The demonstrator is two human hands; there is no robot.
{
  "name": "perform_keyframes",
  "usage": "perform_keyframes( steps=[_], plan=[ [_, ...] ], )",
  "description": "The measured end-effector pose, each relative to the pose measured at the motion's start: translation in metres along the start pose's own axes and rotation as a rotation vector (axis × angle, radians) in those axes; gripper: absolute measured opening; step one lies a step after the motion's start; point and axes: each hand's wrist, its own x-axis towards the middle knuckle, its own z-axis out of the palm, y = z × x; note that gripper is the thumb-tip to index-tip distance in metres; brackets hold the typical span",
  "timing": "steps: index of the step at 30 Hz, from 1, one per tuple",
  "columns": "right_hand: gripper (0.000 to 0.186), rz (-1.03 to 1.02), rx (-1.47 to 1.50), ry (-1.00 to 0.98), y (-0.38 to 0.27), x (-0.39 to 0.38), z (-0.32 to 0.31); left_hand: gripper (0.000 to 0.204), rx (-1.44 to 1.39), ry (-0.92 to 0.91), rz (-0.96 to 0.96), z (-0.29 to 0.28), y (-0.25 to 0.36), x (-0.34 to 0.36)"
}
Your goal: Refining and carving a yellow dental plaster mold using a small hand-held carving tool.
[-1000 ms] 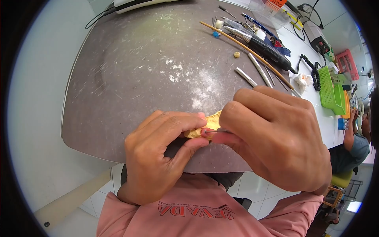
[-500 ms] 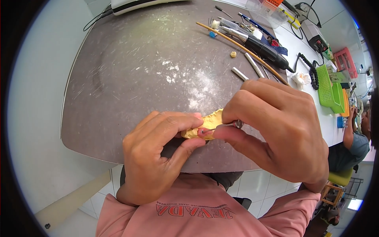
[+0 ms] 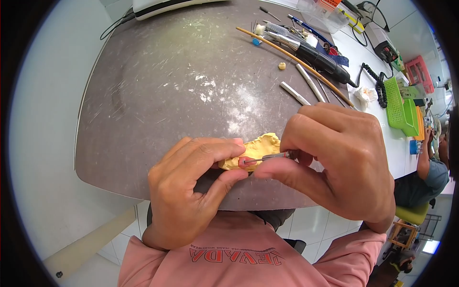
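The shirt is pink, with big red letters edged in dark lines, a row of tiny dark letters beside them, and 2 loose, wrinkly sleeves in the same pink.

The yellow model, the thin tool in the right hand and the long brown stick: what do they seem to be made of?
Yellow model: probably plaster, matte and opaque, with a rough, uneven surface.
Thin tool: likely metal, smooth and grey with a slight shine.
Long brown stick: perhaps wood or bamboo, judging by its tan colour; the picture leaves this open.
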Motion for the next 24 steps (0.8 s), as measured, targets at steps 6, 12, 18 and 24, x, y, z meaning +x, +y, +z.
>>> perform_keyframes(
  steps=[6,12,18,24],
  plan=[
    [0.024,-0.164,0.030,0.116,0.006,0.002,0.007,0.029,0.010,0.030,-0.025,0.000,0.004,0.000],
    [0.021,-0.149,0.127,0.107,0.010,0.002,0.008,0.029,0.008,0.029,-0.031,0.001,0.004,-0.001],
    [0.022,-0.225,0.181,0.110,0.018,0.004,0.013,0.029,0.017,0.030,-0.036,0.000,0.005,-0.001],
    [0.030,-0.108,0.206,0.204,0.010,0.004,0.013,0.030,-0.016,0.063,-0.058,0.003,0.005,-0.002]
  ],
)
